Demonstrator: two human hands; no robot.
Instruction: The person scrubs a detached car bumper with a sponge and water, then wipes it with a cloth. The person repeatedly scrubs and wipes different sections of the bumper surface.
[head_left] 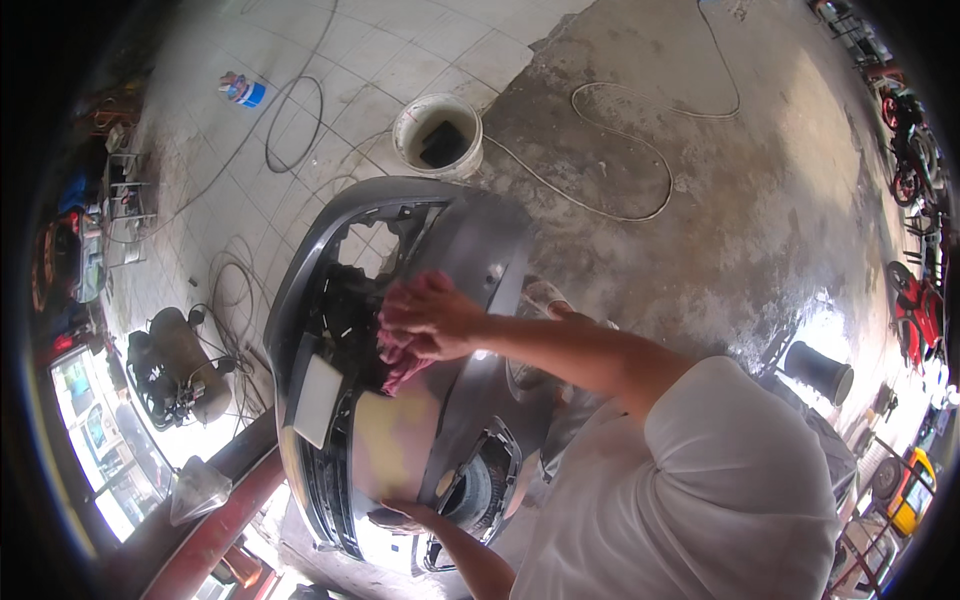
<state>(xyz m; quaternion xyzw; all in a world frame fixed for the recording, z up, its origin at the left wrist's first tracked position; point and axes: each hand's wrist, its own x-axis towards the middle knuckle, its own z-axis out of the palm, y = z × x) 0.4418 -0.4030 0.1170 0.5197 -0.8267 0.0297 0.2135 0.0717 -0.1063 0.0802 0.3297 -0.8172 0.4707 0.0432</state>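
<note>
**Red cloth [402, 366] at work over patchy bumper [478, 245]**

A person's right hand [432, 318] grips the bunched cloth over the bumper's middle; the left hand [396, 514] rests toward one end, finger spread unclear. Wiping looks unfinished: tan patches [383, 425] interrupt the bumper's grey. A bucket [408, 132] stands by its other end.

R hand [430, 312] bunched on red cloth [405, 372], against bumper [478, 230] nr mid-length, by inner edge of dark opening [335, 300]. L hand [400, 514] on bumper nr lower end, at btm of yellowish patch [385, 430]. White bucket [437, 104] w/ dark block [441, 146] inside, just off bumper's top end. Blue tub [247, 94] on tiles [365, 60], toward upper L corner.
</note>
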